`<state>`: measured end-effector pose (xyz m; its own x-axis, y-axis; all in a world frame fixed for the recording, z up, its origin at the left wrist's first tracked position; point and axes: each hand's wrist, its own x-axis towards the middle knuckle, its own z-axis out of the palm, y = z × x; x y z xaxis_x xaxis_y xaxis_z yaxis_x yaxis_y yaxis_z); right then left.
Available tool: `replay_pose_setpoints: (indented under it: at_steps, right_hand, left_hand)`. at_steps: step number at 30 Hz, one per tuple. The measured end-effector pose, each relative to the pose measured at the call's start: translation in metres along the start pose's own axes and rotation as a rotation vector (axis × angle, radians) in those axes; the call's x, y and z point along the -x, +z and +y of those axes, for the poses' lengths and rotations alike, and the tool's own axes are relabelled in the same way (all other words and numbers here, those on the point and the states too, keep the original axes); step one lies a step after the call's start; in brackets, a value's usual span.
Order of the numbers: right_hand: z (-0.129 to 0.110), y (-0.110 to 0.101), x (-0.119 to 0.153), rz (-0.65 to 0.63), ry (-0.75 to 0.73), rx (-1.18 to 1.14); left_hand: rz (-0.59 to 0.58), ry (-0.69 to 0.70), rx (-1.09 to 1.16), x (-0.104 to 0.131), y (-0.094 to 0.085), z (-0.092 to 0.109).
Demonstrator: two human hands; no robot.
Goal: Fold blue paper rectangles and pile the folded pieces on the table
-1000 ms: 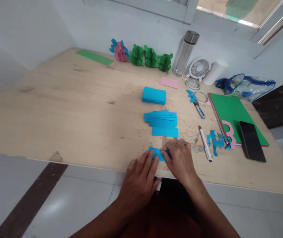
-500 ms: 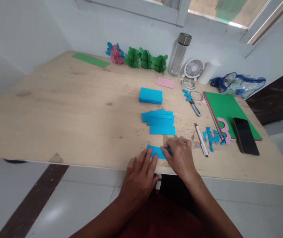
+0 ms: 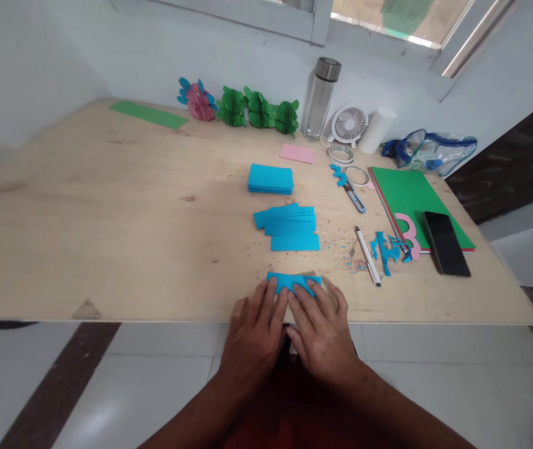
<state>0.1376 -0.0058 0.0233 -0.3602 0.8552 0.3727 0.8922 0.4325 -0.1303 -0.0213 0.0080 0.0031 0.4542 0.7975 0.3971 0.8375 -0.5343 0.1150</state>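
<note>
A blue paper strip (image 3: 293,282) lies at the table's front edge under the fingertips of both hands. My left hand (image 3: 255,324) presses flat on its left part, fingers stretched out. My right hand (image 3: 320,324) rests on its right part with the fingers spread. Neither hand grips anything. Just beyond, several overlapping blue strips (image 3: 294,242) lie on the table, and behind them sits a neat stack of blue paper (image 3: 270,179).
To the right are a white pen (image 3: 368,257), blue scraps (image 3: 389,254), a cutter (image 3: 355,198), a black phone (image 3: 446,243) and green sheets (image 3: 416,193). A glass bottle (image 3: 321,100), a small fan (image 3: 349,125) and green paper shapes (image 3: 259,109) stand along the wall.
My right hand has turned from a bent-finger hold at the strip's right end to lying spread on it, closer to my left hand. The view has shifted slightly right.
</note>
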Motion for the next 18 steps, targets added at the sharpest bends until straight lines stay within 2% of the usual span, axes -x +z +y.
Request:
replay_pose_setpoints:
  at_steps: [9,18]
  right_hand:
    - [0.018,-0.012,0.011,0.022,-0.016,0.155]
    - [0.027,-0.025,0.027,0.014,0.05,0.203]
  left_hand:
    - [0.038,0.064,-0.096,-0.003,0.001,-0.002]
    - [0.03,0.077,-0.097,-0.002,0.001,-0.002]
